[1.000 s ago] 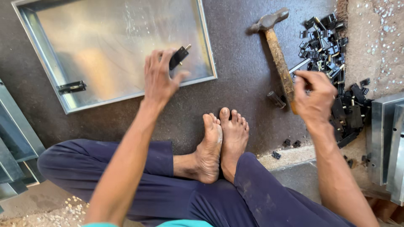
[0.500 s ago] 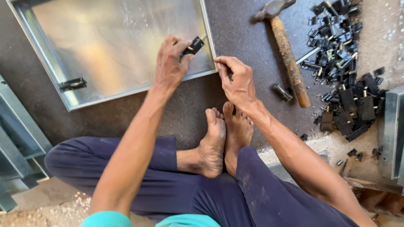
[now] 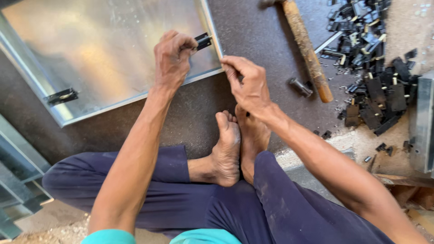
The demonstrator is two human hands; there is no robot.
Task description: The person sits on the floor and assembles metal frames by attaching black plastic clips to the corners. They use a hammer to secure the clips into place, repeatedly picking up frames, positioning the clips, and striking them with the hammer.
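A dark brown, speckled floor (image 3: 253,31) is seen from the head camera, looked down on from above, with a paler sandy strip at the right edge. A shallow galvanised sheet-metal tray (image 3: 104,54) with a raised rim lies on the floor at the upper left, and a small black latch (image 3: 61,96) is fixed near its lower left rim. The left hand (image 3: 171,58) is held over the tray's right rim, its fingers curled shut and clamped on a small black hinge piece (image 3: 203,41), which sits right at that rim. The right hand (image 3: 246,83) is placed just beside the same rim, its thumb and forefinger pinched together; whether something tiny is pinched there cannot be told. A hammer with a wooden handle (image 3: 306,49) lies well to the right of both hands, untouched, its head cut off by the top edge. A short dark metal cylinder (image 3: 300,87) lies just beside the handle. A heap of black hinge pieces (image 3: 373,58) is spread further right, and a few loose bits are scattered below it. 2 bare feet (image 3: 237,140) rest together on the floor below the hands, between legs in dark blue trousers (image 3: 217,203). Grey metal frame parts (image 3: 18,180) are seen at the lower left.
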